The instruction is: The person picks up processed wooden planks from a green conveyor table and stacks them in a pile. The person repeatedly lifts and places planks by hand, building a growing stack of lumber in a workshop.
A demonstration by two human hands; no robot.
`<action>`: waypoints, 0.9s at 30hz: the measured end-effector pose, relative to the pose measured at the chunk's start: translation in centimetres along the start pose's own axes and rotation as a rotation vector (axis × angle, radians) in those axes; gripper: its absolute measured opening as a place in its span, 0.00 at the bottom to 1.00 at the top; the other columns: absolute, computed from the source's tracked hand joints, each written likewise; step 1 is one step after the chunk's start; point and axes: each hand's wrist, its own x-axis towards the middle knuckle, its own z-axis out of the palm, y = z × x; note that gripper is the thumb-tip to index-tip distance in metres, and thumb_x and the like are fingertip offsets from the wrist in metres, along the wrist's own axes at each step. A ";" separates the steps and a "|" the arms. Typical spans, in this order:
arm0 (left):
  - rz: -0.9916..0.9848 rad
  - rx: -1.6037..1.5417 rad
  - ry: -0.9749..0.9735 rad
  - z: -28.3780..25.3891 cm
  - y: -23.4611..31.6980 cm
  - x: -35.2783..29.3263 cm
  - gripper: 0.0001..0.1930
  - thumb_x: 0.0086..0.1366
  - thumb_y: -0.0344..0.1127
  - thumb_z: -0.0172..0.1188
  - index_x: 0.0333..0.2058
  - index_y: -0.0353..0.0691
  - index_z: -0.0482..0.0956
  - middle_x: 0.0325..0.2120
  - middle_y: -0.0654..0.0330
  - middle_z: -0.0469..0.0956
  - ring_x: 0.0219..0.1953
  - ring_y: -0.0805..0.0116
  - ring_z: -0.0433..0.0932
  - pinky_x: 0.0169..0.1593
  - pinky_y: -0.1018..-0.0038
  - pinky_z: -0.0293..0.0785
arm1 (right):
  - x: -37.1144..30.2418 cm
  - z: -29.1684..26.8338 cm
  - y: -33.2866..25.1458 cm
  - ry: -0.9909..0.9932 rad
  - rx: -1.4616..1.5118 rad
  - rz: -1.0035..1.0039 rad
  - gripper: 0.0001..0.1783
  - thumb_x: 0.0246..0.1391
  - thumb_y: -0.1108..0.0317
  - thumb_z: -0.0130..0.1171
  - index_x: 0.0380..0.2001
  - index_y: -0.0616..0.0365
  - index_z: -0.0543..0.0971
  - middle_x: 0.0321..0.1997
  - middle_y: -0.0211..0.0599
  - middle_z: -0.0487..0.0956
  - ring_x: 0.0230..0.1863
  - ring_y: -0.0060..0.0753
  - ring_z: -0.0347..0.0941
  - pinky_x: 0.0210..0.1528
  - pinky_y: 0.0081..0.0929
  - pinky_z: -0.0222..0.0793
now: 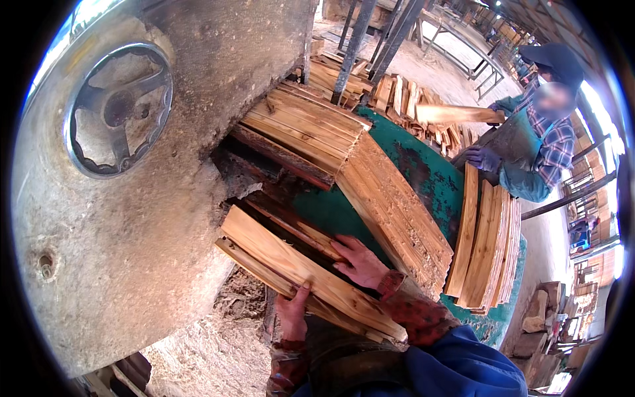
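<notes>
My left hand point(293, 313) grips a pale wooden board point(317, 274) from its near side, the thumb on its top face. Under it lies another wooden board point(254, 266), sticking out along the near edge. My right hand point(362, 264) is open, fingers spread, its fingertips at a narrow dark-edged plank point(297, 228) beyond the pale board. The boards' far-left ends sit by an opening in a large worn metal machine point(192, 218). Just past my right hand, a slanted row of boards point(393, 208) sprinkled with wood chips lies on a green table point(417, 162).
A handwheel point(119, 109) is mounted on the machine's face. More boards point(291, 129) lie side by side next to it. At the right, a co-worker point(529, 139) in gloves holds a board point(456, 114) near a stack of boards point(486, 245). Sawdust point(188, 357) covers the floor below.
</notes>
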 end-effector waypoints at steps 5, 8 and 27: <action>0.024 0.007 0.016 0.9 1.6 -0.5 0.30 0.50 0.38 0.75 0.48 0.28 0.75 0.42 0.56 0.79 0.42 0.69 0.77 0.47 0.73 0.73 | 2.2 -2.0 -0.1 0.177 0.244 0.220 0.32 0.54 0.64 0.63 0.59 0.66 0.67 0.58 0.53 0.69 0.57 0.47 0.69 0.57 0.35 0.68; 0.032 0.014 0.027 0.7 1.1 -0.2 0.31 0.49 0.38 0.76 0.49 0.27 0.75 0.43 0.55 0.79 0.43 0.68 0.77 0.48 0.73 0.73 | 5.2 -1.5 2.6 0.393 0.213 0.267 0.34 0.51 0.66 0.65 0.59 0.66 0.66 0.55 0.50 0.72 0.53 0.41 0.71 0.53 0.35 0.70; 0.013 -0.019 0.002 0.5 0.8 0.0 0.33 0.51 0.35 0.75 0.53 0.29 0.71 0.46 0.56 0.77 0.46 0.68 0.75 0.53 0.73 0.70 | 15.9 -1.2 2.3 0.113 -0.260 0.293 0.19 0.48 0.62 0.65 0.42 0.56 0.73 0.40 0.47 0.75 0.41 0.55 0.75 0.39 0.47 0.73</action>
